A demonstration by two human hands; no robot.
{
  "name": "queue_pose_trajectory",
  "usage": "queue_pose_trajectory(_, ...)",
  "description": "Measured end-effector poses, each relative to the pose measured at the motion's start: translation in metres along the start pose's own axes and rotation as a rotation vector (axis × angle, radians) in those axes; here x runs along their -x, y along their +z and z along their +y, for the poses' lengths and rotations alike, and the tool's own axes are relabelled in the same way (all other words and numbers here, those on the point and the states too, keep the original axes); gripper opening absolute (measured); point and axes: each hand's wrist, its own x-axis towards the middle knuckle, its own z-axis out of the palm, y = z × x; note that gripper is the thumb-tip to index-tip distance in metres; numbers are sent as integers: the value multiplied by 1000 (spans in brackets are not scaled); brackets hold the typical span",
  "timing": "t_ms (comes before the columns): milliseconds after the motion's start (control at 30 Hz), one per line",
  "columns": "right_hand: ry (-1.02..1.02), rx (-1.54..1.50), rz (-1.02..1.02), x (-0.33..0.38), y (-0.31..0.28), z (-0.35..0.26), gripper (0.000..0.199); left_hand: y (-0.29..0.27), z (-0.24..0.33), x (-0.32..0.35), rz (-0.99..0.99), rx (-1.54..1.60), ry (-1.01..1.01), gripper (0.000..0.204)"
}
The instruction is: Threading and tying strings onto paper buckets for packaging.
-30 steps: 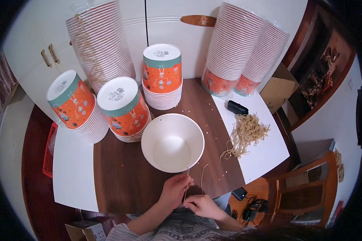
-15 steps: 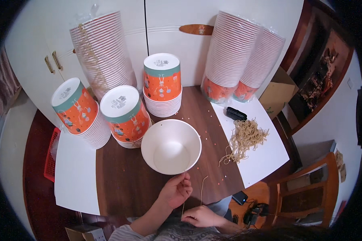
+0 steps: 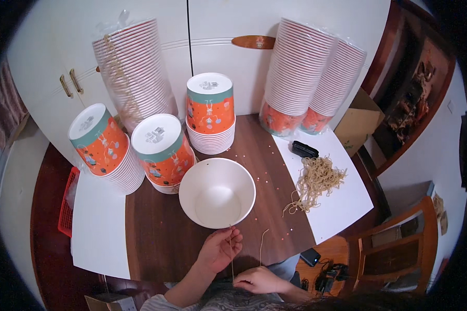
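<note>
A white paper bucket [image 3: 218,179] stands on the brown tabletop, its mouth facing up toward me. A small dark hole shows near its far rim. Just at the near rim, my left hand [image 3: 222,251] is closed, pinching a thin tan string [image 3: 232,264]. The string's upper end reaches the rim; whether it passes through the wall I cannot tell. My right hand [image 3: 261,280] is closed lower down, close to my body, with string running from it. A loose string end [image 3: 263,242] curves up beside that hand.
Upside-down stacks of orange and green paper buckets [image 3: 210,111] stand behind and left. Tall bagged bucket stacks [image 3: 298,67] lean at the back. A tangle of tan strings [image 3: 320,179] and a black object [image 3: 304,149] lie right. Small dots litter the table [image 3: 275,228]. A wooden chair [image 3: 389,254] stands right.
My left hand has shifted slightly left and turned, so the string across its fingers shows more. The bucket appears slightly further left. My right hand stays nearly still.
</note>
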Motion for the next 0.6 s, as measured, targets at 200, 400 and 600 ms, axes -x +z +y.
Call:
queue_pose_trajectory(200,21,17,-19,0,0,-2,16,1,-2,2,21,4,11,10)
queue_pose_trajectory(400,-17,55,-19,-1,5,0,15,4,-2,5,152,-65,112,8)
queue_pose_trajectory(600,0,101,-2,2,2,0,16,5,3,5,147,26,39,7)
